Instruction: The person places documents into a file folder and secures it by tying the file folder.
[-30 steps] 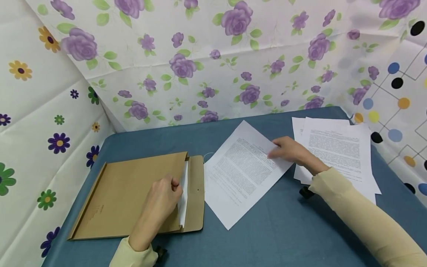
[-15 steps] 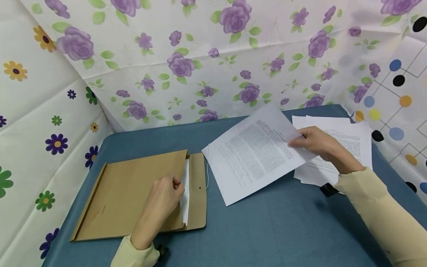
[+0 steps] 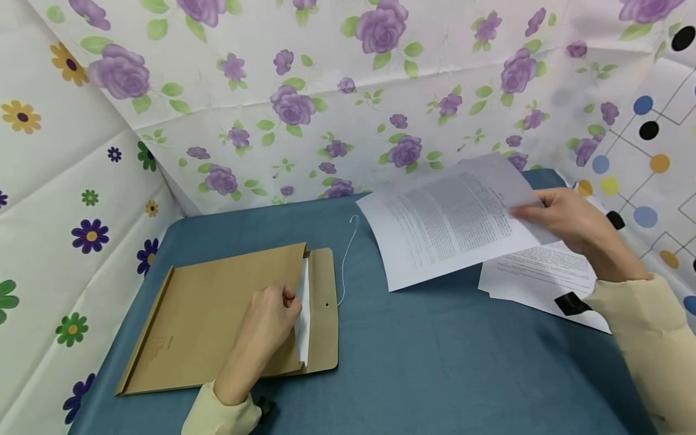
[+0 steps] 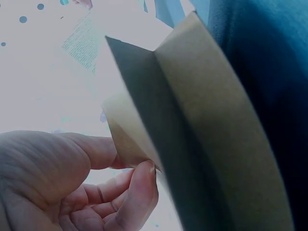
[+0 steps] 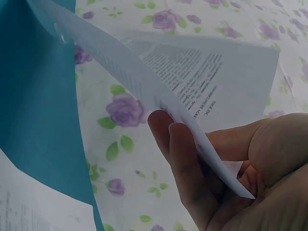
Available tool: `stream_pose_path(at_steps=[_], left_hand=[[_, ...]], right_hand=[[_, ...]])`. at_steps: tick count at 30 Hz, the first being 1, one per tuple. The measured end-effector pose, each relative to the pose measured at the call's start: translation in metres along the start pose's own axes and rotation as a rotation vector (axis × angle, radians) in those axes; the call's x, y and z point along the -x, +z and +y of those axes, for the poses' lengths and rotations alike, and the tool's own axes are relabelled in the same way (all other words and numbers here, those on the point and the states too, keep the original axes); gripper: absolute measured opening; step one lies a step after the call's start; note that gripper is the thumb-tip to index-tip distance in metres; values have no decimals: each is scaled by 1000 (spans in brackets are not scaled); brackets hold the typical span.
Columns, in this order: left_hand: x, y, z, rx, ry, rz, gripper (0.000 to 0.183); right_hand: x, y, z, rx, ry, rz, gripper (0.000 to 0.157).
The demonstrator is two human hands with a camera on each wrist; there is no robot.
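A brown cardboard envelope point(image 3: 206, 320) lies on the left of the table, its flap point(image 3: 323, 314) folded out to the right and white paper point(image 3: 302, 320) showing in its mouth. My left hand point(image 3: 266, 326) pinches the edge of that mouth between thumb and fingers, plain in the left wrist view, where the envelope point(image 4: 207, 106) gapes. My right hand point(image 3: 571, 220) holds a printed sheet point(image 3: 451, 223) by its right side, raised over the table. In the right wrist view the thumb is on one face of the sheet point(image 5: 216, 86) and the fingers are on the other.
Several printed sheets point(image 3: 544, 278) lie in a loose pile at the right, partly covered by the held sheet and the right hand. A thin white string point(image 3: 345, 260) trails from the flap on the blue tablecloth point(image 3: 413, 362). Flowered cloth point(image 3: 304, 145) hangs along the back.
My right hand has lifted the sheet off the envelope's flap side and carried it right, over the pile. The string has come into full view. My left hand stays at the envelope.
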State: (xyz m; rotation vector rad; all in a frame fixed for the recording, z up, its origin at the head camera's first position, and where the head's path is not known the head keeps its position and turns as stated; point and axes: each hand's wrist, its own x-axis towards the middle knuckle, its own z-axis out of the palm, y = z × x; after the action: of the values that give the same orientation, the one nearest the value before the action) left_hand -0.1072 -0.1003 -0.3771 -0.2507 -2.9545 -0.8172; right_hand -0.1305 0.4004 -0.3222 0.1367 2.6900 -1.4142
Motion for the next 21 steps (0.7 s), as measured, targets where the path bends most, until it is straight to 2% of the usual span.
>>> stream_pose_path(at_steps=[3,10,13,17,21], left_hand=[[0,0,0,0,1,0,6],[-1,0,-1,9,-3,-6,7],[-2,0,0,12,-1,-5,7],[-2,0,0,8,6,-2,7],[-1,0,0,8,5,-3,7]], right_hand=[[2,-6,1,-37,2,15,54],[10,-13,-3,-147,23,38,22],[14,-15,-5,-194,40,-5,12],[18,-12,-9,-270,67,-110,18],[18,1,-11,-316,43,-185,21]])
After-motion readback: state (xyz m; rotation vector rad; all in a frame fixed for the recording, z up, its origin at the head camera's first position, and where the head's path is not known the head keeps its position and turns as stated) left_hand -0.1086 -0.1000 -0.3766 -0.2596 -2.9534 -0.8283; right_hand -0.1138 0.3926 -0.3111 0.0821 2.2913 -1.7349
